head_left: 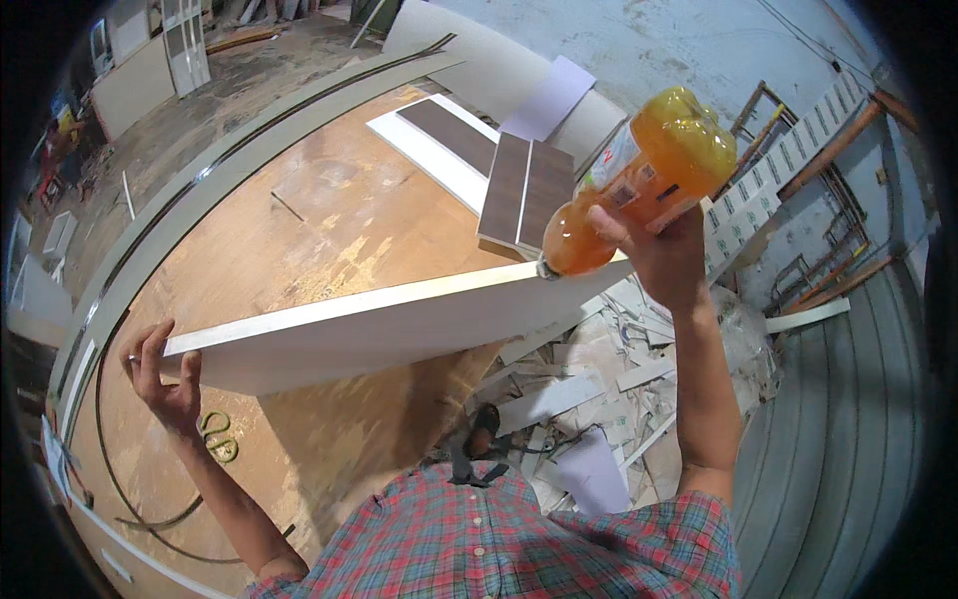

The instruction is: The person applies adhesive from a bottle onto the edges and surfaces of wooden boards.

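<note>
My right hand [664, 255] is wrapped round a clear plastic bottle [679, 150] of orange-yellow liquid. The bottle is tilted, its neck down and its mouth at the top edge of a long white board [369, 344]. That board stands on its long side, slanting across the table, and its upper edge looks yellowish toward the bottle. At the board's left end, my left hand [165, 384] grips it between thumb and fingers. Whether liquid is coming out of the bottle cannot be made out.
The wooden table [329, 200] carries dark brown panels [524, 190] beyond the board, a yellow looped thing [219, 437] by my left forearm and a long edge strip [215, 170] along its far left. White offcuts [599, 389] litter the floor at right, near a corrugated grey sheet [838, 429].
</note>
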Demonstrator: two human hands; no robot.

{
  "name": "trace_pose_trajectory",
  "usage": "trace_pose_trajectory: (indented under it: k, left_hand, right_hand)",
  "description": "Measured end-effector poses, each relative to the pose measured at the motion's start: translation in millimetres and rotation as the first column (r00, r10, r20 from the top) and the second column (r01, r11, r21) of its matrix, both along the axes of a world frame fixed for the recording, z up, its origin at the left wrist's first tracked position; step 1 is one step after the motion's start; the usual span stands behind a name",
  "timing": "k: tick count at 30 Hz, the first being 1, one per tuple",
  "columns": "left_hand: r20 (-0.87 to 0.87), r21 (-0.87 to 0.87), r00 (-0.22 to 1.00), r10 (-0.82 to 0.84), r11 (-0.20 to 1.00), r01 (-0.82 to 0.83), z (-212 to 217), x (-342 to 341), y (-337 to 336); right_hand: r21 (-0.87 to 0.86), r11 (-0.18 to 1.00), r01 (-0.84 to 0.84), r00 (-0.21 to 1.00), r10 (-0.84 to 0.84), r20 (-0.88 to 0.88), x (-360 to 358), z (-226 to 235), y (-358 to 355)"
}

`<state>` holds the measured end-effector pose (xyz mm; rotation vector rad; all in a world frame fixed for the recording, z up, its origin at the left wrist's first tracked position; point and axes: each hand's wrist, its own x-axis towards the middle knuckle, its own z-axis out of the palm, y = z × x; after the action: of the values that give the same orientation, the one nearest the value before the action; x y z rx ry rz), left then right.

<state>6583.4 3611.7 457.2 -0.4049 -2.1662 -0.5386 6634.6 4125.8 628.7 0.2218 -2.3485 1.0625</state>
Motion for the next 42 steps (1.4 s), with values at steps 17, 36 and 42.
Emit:
trace_pose_trajectory:
  k: [17,36,42]
  left_hand:
    - [0.037,0.018,0.999,-0.011,1.0,0.011,-1,2,-1]
    - [-0.021,0.788,0.983,-0.182,0.602,0.128,-46,1,11]
    - [-0.028,0.814,0.981,-0.192,0.565,0.134,-43,4,14]
  right_hand:
    - [0.016,1.0,0.005,1.0,-0.004,-0.024,-2,4,22]
    - [-0.343,0.853,-0.393,0.901,0.432,0.043,-29,2,-168]
    - [-0.295,0.825,-0.482,0.851,0.521,0.069,-43,1,-219]
